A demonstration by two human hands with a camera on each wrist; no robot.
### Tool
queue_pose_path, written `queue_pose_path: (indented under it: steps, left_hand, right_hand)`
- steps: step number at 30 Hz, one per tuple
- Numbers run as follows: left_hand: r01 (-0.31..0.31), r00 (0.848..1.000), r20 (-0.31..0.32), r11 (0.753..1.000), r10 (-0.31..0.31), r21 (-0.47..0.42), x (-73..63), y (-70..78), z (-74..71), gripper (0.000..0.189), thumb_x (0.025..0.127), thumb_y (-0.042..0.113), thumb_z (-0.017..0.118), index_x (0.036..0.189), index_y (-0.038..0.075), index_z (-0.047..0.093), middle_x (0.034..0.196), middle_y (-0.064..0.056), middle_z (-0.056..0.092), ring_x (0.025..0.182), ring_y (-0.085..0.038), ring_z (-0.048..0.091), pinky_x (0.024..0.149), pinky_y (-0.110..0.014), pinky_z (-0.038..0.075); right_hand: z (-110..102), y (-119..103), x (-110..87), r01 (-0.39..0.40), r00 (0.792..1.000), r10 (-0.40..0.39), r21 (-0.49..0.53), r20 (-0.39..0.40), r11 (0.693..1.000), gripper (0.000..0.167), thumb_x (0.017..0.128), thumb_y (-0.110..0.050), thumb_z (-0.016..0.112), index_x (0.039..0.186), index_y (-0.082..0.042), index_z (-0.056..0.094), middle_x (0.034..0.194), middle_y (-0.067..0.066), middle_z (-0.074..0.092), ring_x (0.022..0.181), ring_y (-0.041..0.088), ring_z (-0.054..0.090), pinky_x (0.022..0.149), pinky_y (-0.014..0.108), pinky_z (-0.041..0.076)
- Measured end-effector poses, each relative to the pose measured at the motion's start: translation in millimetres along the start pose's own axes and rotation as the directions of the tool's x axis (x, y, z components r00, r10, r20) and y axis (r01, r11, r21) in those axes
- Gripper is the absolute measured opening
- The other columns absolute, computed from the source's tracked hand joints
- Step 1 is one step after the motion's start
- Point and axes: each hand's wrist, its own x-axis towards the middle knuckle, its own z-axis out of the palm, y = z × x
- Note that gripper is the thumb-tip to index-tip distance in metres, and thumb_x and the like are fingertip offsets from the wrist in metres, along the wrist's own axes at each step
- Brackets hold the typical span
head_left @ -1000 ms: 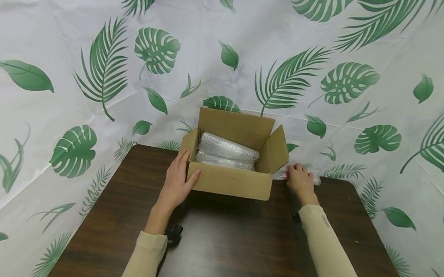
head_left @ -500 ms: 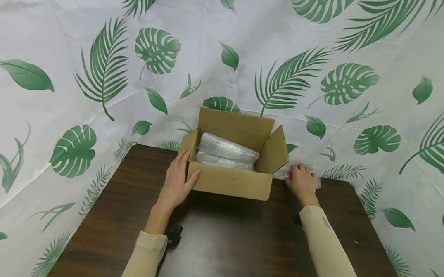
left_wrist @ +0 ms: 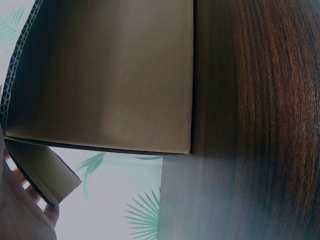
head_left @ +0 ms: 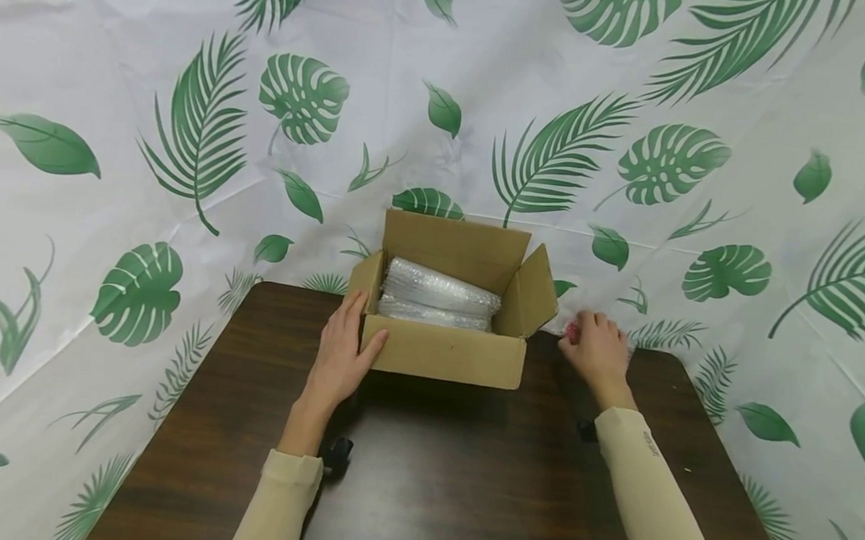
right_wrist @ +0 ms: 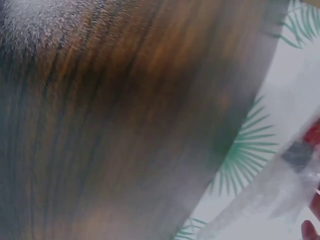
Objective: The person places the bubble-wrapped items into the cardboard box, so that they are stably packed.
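Observation:
An open cardboard box (head_left: 443,353) stands at the far side of the table. Two bubble-wrapped bundles (head_left: 442,288) lie inside it. My left hand (head_left: 338,354) holds the box at its front left corner, thumb on the front wall. The left wrist view has its fingers (left_wrist: 32,192) around a flap (left_wrist: 47,172). To the right of the box, my right hand (head_left: 597,350) grips a clear-wrapped item with red in it (head_left: 571,332), mostly covered by the fingers. The right wrist view shows its clear wrap (right_wrist: 270,200) and a grey patch, held up past the table's edge line.
The dark wood table (head_left: 423,479) reaches back to a white backdrop with green leaves (head_left: 441,77). The box's right flap (head_left: 538,291) leans outward, toward my right hand. Black straps with small devices sit at both wrists.
My right hand has lifted slightly and shifted a little right with the wrapped item, which now tilts away from the tabletop. The left hand keeps its place on the box.

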Motion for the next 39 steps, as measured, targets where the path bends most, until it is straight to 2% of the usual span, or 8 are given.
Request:
queue_pose_path:
  steps: [7, 10, 14, 20, 28, 32, 39]
  left_hand:
    - [-0.006, 1.000, -0.003, 1.000, 0.006, 0.000, 0.1, -0.3, -0.9, 0.077, 0.110, 0.047, 0.058, 0.172, 0.014, 0.026, 0.176, -0.016, 0.027, 0.160, -0.041, 0.030, 0.128, -0.066, 0.025]
    - [-0.007, 1.000, -0.004, 1.000, 0.007, -0.004, -0.3, 0.0, -1.3, 0.078, 0.110, 0.047, 0.058, 0.172, 0.014, 0.026, 0.176, -0.016, 0.028, 0.160, -0.042, 0.030, 0.128, -0.066, 0.025]
    - [-0.003, 1.000, -0.006, 1.000, 0.003, -0.010, -1.1, 0.1, -1.9, 0.078, 0.109, 0.047, 0.058, 0.172, 0.014, 0.026, 0.176, -0.016, 0.028, 0.161, -0.041, 0.030, 0.128, -0.066, 0.025]
    - [0.002, 1.000, -0.004, 1.000, -0.002, -0.008, -0.7, 0.2, -2.2, 0.078, 0.109, 0.048, 0.058, 0.172, 0.014, 0.026, 0.176, -0.016, 0.028, 0.161, -0.041, 0.030, 0.129, -0.066, 0.024]
    - [0.001, 1.000, 0.001, 1.000, -0.001, -0.011, 0.1, 1.4, -1.6, 0.078, 0.110, 0.048, 0.058, 0.172, 0.014, 0.025, 0.176, -0.016, 0.027, 0.161, -0.041, 0.030, 0.129, -0.065, 0.024]
    - [0.011, 1.000, 0.003, 1.000, -0.011, -0.010, -1.0, 1.0, -0.7, 0.078, 0.109, 0.049, 0.058, 0.172, 0.015, 0.025, 0.176, -0.015, 0.027, 0.161, -0.041, 0.030, 0.129, -0.065, 0.024]
    - [0.008, 1.000, 0.002, 1.000, -0.008, -0.009, -1.3, 1.4, -1.0, 0.079, 0.109, 0.050, 0.057, 0.172, 0.015, 0.025, 0.176, -0.015, 0.027, 0.161, -0.041, 0.029, 0.130, -0.064, 0.024]
  right_hand:
    - [-22, -5, 0.8, 0.028, 0.992, -0.023, 0.039, -0.122, 0.999, 0.053, 0.088, -0.029, 0.078, 0.126, 0.000, 0.055, 0.124, 0.030, 0.054, 0.115, 0.055, 0.052, 0.091, 0.075, 0.044]
    - [-35, -7, 1.1, 0.055, 0.986, -0.044, 0.060, -0.163, 0.997, 0.054, 0.088, -0.027, 0.080, 0.126, 0.002, 0.056, 0.123, 0.031, 0.054, 0.113, 0.054, 0.052, 0.087, 0.074, 0.045]
    - [-54, -15, 2.7, 0.075, 0.977, -0.057, 0.081, -0.204, 0.994, 0.054, 0.088, -0.024, 0.082, 0.128, 0.003, 0.056, 0.125, 0.030, 0.053, 0.113, 0.053, 0.052, 0.086, 0.072, 0.046]
    - [-82, -31, 6.0, 0.096, 0.967, -0.074, 0.080, -0.242, 0.992, 0.052, 0.090, -0.022, 0.079, 0.129, 0.002, 0.057, 0.128, 0.030, 0.053, 0.121, 0.054, 0.050, 0.093, 0.075, 0.044]
    - [-108, -46, 12.9, 0.152, 0.923, -0.116, 0.070, -0.366, 0.986, 0.046, 0.091, -0.018, 0.075, 0.130, 0.001, 0.060, 0.126, 0.029, 0.055, 0.117, 0.052, 0.051, 0.092, 0.073, 0.045]
    - [-121, -56, 16.7, 0.170, 0.908, -0.137, 0.048, -0.395, 0.984, 0.043, 0.092, -0.019, 0.074, 0.128, 0.000, 0.060, 0.123, 0.028, 0.055, 0.112, 0.051, 0.052, 0.090, 0.071, 0.045]
    - [-147, -81, 24.3, 0.220, 0.879, -0.181, 0.040, -0.442, 0.975, 0.042, 0.093, -0.018, 0.074, 0.129, 0.000, 0.061, 0.125, 0.030, 0.056, 0.116, 0.052, 0.052, 0.092, 0.070, 0.044]
